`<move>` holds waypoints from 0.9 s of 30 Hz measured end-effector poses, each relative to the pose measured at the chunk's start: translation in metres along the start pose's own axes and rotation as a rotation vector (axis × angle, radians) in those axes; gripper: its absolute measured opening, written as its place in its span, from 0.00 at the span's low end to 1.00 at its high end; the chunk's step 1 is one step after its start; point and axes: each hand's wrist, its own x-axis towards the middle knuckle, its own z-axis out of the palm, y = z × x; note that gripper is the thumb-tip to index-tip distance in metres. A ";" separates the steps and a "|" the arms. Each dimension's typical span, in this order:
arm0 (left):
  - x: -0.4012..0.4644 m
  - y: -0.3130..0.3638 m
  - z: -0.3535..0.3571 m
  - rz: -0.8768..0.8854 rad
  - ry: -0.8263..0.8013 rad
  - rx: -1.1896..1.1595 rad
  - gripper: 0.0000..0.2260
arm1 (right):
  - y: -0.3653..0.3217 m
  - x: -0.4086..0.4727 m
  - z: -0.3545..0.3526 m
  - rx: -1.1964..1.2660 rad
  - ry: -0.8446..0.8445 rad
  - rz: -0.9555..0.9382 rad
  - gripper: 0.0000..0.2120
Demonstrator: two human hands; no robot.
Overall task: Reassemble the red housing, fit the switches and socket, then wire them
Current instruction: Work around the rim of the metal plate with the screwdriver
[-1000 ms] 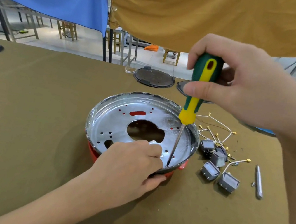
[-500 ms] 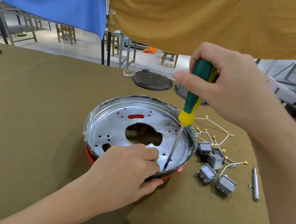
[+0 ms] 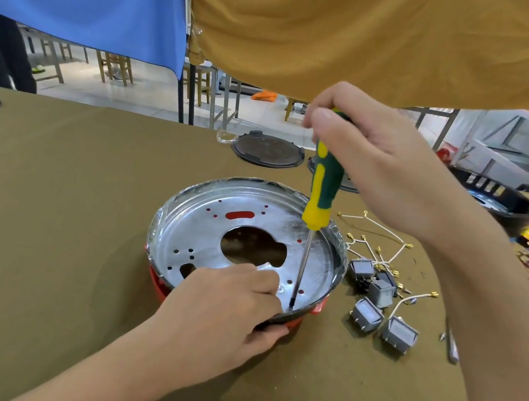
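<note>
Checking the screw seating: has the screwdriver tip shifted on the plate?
No. The screwdriver tip stays at the same hole near the silver plate front rim.

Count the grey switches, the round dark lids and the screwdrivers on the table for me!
Grey switches: 4
Round dark lids: 2, the second partly hidden
Screwdrivers: 1
Total: 7

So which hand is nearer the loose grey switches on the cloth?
Left. The left hand grips the housing rim just left of the grey switches. The right hand is raised well above and behind them, gripping the screwdriver.
</note>
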 end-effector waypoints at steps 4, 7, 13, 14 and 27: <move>0.000 0.000 0.000 -0.001 -0.008 0.016 0.15 | 0.000 -0.004 -0.017 0.221 -0.184 -0.023 0.08; 0.000 0.000 0.001 -0.005 -0.015 0.039 0.16 | -0.004 -0.006 -0.021 0.122 -0.121 -0.049 0.08; 0.000 0.001 -0.001 -0.010 -0.008 0.031 0.16 | -0.006 -0.006 -0.011 -0.126 -0.005 -0.028 0.10; 0.000 0.001 -0.001 -0.006 -0.006 0.026 0.16 | -0.006 -0.006 -0.012 -0.040 -0.080 -0.010 0.08; -0.001 0.002 0.000 0.005 0.007 0.003 0.12 | 0.000 -0.005 -0.011 -0.130 0.001 0.056 0.15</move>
